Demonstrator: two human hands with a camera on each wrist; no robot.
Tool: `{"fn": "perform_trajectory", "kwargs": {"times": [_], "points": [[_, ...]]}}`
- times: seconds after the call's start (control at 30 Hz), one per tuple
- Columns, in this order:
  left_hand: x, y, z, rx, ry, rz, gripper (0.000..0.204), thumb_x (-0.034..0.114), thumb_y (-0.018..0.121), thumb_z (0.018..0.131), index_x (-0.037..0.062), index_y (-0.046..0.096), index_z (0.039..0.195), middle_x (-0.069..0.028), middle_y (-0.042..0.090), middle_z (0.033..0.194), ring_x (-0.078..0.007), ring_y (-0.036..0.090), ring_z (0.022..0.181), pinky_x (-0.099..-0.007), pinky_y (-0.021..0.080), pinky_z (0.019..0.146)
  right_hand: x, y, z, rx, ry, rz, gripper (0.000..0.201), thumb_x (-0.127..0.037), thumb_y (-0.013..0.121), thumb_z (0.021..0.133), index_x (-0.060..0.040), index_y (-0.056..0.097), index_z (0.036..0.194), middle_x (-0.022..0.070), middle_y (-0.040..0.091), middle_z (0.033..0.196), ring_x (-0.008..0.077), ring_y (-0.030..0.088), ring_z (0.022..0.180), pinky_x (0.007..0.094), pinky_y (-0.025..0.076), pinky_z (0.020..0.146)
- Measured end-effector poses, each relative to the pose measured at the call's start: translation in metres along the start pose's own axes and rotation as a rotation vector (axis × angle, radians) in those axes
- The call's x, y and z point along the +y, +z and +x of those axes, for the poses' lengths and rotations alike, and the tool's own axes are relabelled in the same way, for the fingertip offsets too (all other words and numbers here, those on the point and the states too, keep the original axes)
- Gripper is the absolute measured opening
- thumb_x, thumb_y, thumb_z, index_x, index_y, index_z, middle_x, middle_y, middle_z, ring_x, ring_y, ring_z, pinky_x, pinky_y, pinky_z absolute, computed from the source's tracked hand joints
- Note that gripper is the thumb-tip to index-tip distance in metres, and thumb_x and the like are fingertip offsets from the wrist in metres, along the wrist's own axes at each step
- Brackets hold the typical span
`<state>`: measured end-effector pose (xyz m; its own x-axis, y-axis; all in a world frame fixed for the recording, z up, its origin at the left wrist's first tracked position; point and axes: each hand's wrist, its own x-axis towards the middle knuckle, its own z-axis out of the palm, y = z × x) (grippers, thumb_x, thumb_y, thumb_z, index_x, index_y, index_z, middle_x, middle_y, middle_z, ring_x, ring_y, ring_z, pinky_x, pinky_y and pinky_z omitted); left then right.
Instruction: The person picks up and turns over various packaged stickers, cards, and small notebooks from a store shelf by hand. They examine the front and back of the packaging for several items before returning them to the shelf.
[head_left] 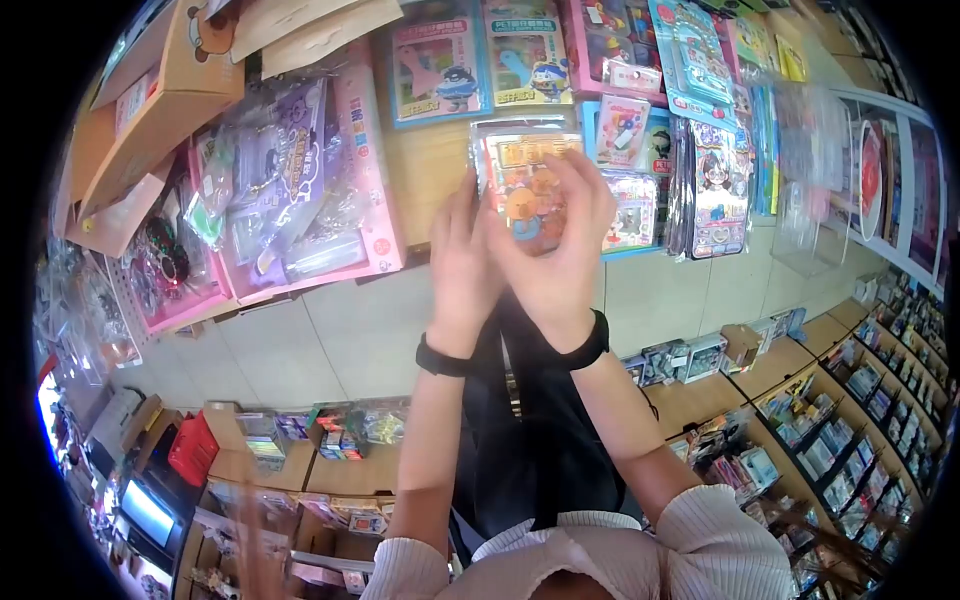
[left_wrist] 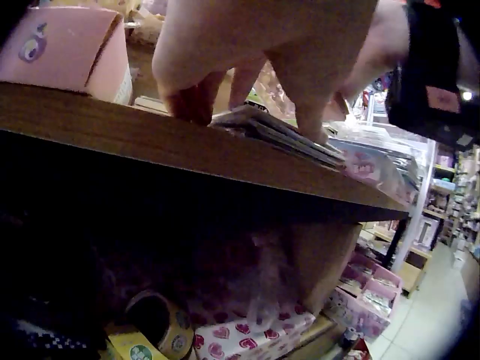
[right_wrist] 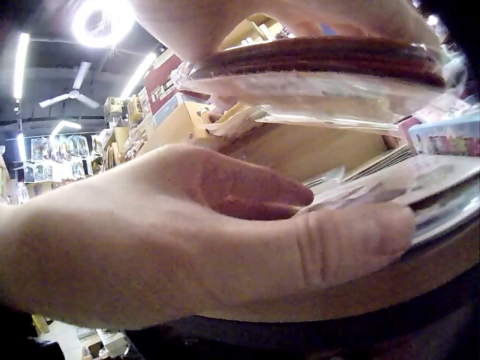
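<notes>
In the head view a clear-wrapped pack (head_left: 528, 195) with orange cartoon figures lies framed by both hands. My right hand (head_left: 560, 235) curves round it, thumb at the near side and fingers at the far right. Several packs form the dark red-edged stack (right_wrist: 322, 64) under that hand in the right wrist view. My left hand (head_left: 465, 265) stands at the left edge, fingers stretched forward. Seen from the right wrist, its thumb (right_wrist: 352, 232) lies along a lower pile of flat packs (right_wrist: 442, 180). The left wrist view has its fingertips down at the flat packs (left_wrist: 281, 139).
Left of the hands stands a pink box (head_left: 390, 245) filled with plastic-wrapped goods, behind it a cardboard box (head_left: 165, 110). More toy packs (head_left: 715, 190) lie to the right, beside clear plastic holders (head_left: 810, 190). Under the table edge (left_wrist: 187, 161) sits a heart-patterned box (left_wrist: 255, 334).
</notes>
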<state>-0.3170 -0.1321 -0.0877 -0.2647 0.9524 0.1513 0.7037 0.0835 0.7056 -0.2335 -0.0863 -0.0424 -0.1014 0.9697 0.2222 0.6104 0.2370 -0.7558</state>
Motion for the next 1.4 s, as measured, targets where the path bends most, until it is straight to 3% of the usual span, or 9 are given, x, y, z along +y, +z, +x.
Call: {"fn": "perform_trajectory", "kwargs": {"times": [0.03, 0.1, 0.3, 0.4, 0.53, 0.73, 0.83, 1.1, 1.4], "points": [[-0.004, 0.001, -0.005, 0.002, -0.003, 0.001, 0.057, 0.006, 0.069, 0.066, 0.0021, 0.05, 0.12, -0.0176, 0.045, 0.126, -0.0348, 0.044, 0.112, -0.0423, 0.04, 0.091, -0.004, 0.004, -0.001, -0.003, -0.002, 0.001, 0.063, -0.019, 0.074, 0.062, -0.007, 0.045, 0.117, 0.0185, 0.039, 0.121, 0.0349, 0.036, 0.11, 0.0458, 0.028, 0.093], [-0.014, 0.005, -0.019, 0.034, -0.452, -0.584, 0.048, 0.004, 0.065, 0.072, -0.0008, 0.05, 0.118, -0.0177, 0.05, 0.119, -0.0325, 0.049, 0.108, -0.0392, 0.041, 0.089, -0.016, 0.014, -0.003, -0.047, -0.005, 0.043, 0.065, -0.022, 0.073, 0.061, -0.0049, 0.045, 0.117, 0.0188, 0.039, 0.121, 0.0353, 0.036, 0.11, 0.0456, 0.028, 0.093], [-0.001, -0.046, -0.063, 0.21, -0.396, -0.218, 0.031, 0.001, 0.053, 0.085, -0.0045, 0.048, 0.115, -0.0163, 0.055, 0.105, -0.0268, 0.056, 0.096, -0.0334, 0.043, 0.084, -0.039, 0.053, -0.008, -0.093, -0.042, 0.156, 0.064, -0.025, 0.072, 0.063, -0.0039, 0.043, 0.117, 0.0186, 0.038, 0.12, 0.0359, 0.036, 0.108, 0.0467, 0.028, 0.091], [-0.002, -0.053, -0.063, 0.328, -0.436, -0.31, 0.024, -0.002, 0.043, 0.089, -0.005, 0.047, 0.113, -0.0145, 0.054, 0.11, -0.0186, 0.055, 0.099, -0.029, 0.043, 0.086, -0.039, 0.058, -0.011, -0.075, -0.037, 0.12, 0.063, -0.025, 0.072, 0.064, -0.0045, 0.044, 0.117, 0.0182, 0.038, 0.12, 0.0355, 0.036, 0.109, 0.047, 0.027, 0.091], [0.001, -0.055, -0.04, 0.384, -0.403, -0.457, 0.024, -0.002, 0.044, 0.089, -0.0048, 0.048, 0.112, -0.0155, 0.055, 0.109, -0.0223, 0.056, 0.096, -0.0321, 0.045, 0.083, -0.035, 0.039, -0.005, -0.031, -0.035, -0.012, 0.061, -0.024, 0.072, 0.063, -0.0054, 0.046, 0.115, 0.0174, 0.039, 0.12, 0.0348, 0.036, 0.11, 0.0467, 0.027, 0.091], [0.013, -0.048, -0.017, 0.057, -0.443, -0.576, 0.029, -0.003, 0.041, 0.089, -0.0034, 0.043, 0.118, -0.0152, 0.054, 0.115, -0.0209, 0.057, 0.097, -0.0319, 0.047, 0.083, -0.005, 0.024, -0.005, 0.032, -0.045, -0.24, 0.059, -0.024, 0.071, 0.062, -0.0078, 0.048, 0.114, 0.015, 0.041, 0.12, 0.0335, 0.036, 0.11, 0.046, 0.027, 0.09], [0.008, -0.035, -0.018, -0.065, -0.429, -0.484, 0.039, 0.0, 0.044, 0.086, 0.0002, 0.042, 0.124, -0.02, 0.054, 0.111, -0.0317, 0.054, 0.102, -0.037, 0.043, 0.086, 0.007, 0.022, -0.008, 0.065, -0.079, -0.34, 0.057, -0.023, 0.071, 0.064, -0.0083, 0.048, 0.114, 0.0156, 0.041, 0.121, 0.0331, 0.036, 0.109, 0.0472, 0.025, 0.09], [0.002, -0.018, -0.025, -0.065, -0.378, -0.477, 0.04, -0.002, 0.041, 0.087, -0.0021, 0.041, 0.126, -0.0203, 0.05, 0.121, -0.0315, 0.049, 0.114, -0.0355, 0.04, 0.092, 0.014, 0.025, -0.012, 0.089, -0.06, -0.344, 0.057, -0.025, 0.07, 0.065, -0.0067, 0.048, 0.114, 0.017, 0.042, 0.121, 0.0334, 0.037, 0.111, 0.0482, 0.025, 0.091], [0.006, -0.008, -0.028, -0.008, -0.385, -0.386, 0.038, -0.004, 0.04, 0.088, -0.0026, 0.044, 0.127, -0.0177, 0.056, 0.117, -0.0169, 0.056, 0.099, -0.0274, 0.044, 0.083, 0.016, 0.022, -0.016, 0.003, -0.051, -0.297, 0.051, -0.026, 0.068, 0.07, -0.004, 0.049, 0.112, 0.0192, 0.039, 0.123, 0.036, 0.033, 0.115, 0.053, 0.022, 0.094]]}}
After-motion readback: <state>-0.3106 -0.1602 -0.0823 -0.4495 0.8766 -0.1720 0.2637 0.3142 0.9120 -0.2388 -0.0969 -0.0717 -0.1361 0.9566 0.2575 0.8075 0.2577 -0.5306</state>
